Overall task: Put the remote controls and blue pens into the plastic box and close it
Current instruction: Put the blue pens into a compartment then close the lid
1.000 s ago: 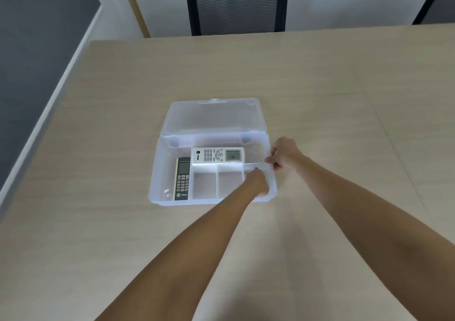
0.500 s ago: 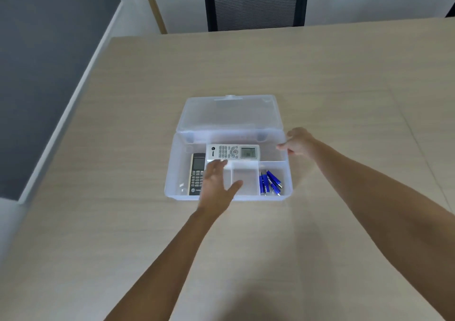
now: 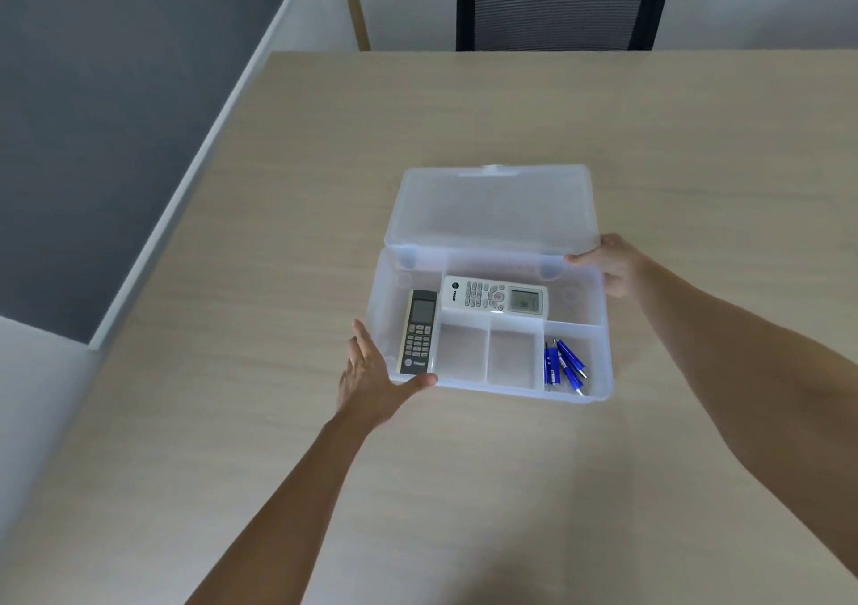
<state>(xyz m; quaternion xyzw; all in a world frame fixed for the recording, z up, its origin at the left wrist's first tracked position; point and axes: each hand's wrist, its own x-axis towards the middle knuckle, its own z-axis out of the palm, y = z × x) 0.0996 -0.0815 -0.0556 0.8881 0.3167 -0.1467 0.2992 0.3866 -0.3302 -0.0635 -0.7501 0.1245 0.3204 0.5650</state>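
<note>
A clear plastic box [image 3: 603, 326] is shown on a light wooden table [image 3: 278, 419], with its hinged lid [image 3: 492, 205] swung back and standing open behind the tray. Inside, a white remote control [image 3: 494, 298] is laid crosswise in the long rear compartment, its display toward the right. A dark remote control [image 3: 418, 333] is laid lengthwise in the left compartment, display end away from the viewer. Several blue pens [image 3: 564, 365] are gathered in the front right compartment, lying at slight angles to one another. The two small front compartments between the dark remote and the pens are seen unfilled.

The left hand [image 3: 371, 386] is held open at the front left corner of the box, fingers extended along the left wall and thumb laid against the front rim; nothing is gripped. The right hand [image 3: 613, 263] is placed at the rear right corner, where lid and tray meet, with the thumb resting on the rim and the other fingers curled loosely behind; whether the lid edge is pinched cannot be told. A dark mesh chair back [image 3: 557, 1] is visible beyond the far edge of the table
</note>
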